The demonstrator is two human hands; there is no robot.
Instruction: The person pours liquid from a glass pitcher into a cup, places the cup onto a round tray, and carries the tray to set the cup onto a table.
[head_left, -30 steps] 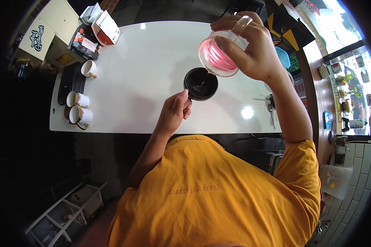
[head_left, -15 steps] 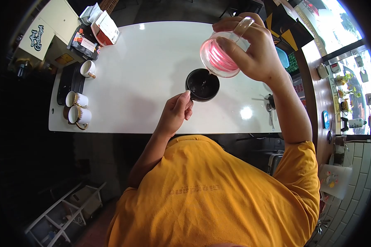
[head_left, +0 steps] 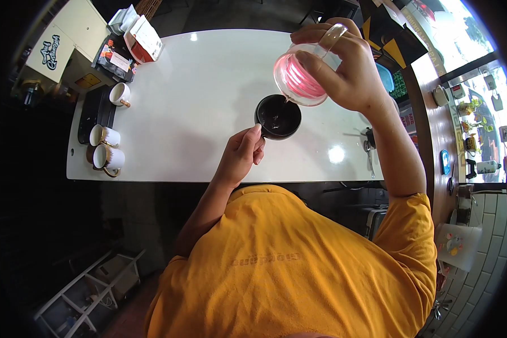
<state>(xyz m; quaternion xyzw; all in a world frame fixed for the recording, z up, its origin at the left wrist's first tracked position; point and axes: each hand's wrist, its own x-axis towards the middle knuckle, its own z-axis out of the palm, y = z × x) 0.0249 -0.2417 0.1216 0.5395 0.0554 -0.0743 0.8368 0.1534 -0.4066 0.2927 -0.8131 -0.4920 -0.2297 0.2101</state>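
A black cup [head_left: 278, 117] is held by its handle in my left hand [head_left: 243, 151], whose fingers are pinched closed over the white table. Above and to the right, my right hand [head_left: 348, 70] is wrapped round a clear glass server [head_left: 299, 79] with a glass handle. The server is tilted, and pink shows through it. A thin stream runs from its lip into the cup, where dark liquid with small bubbles or glints is visible.
Several white cups [head_left: 109, 156] stand at the left end of the white table [head_left: 197, 112], near a black tray. Coffee bags [head_left: 143, 39] sit at the back left. A spoon [head_left: 370, 159] lies at the right. A wooden counter [head_left: 434, 141] runs along the window.
The black cup and my left hand have shifted very slightly to the right. The server stays tilted in my right hand and the stream continues.
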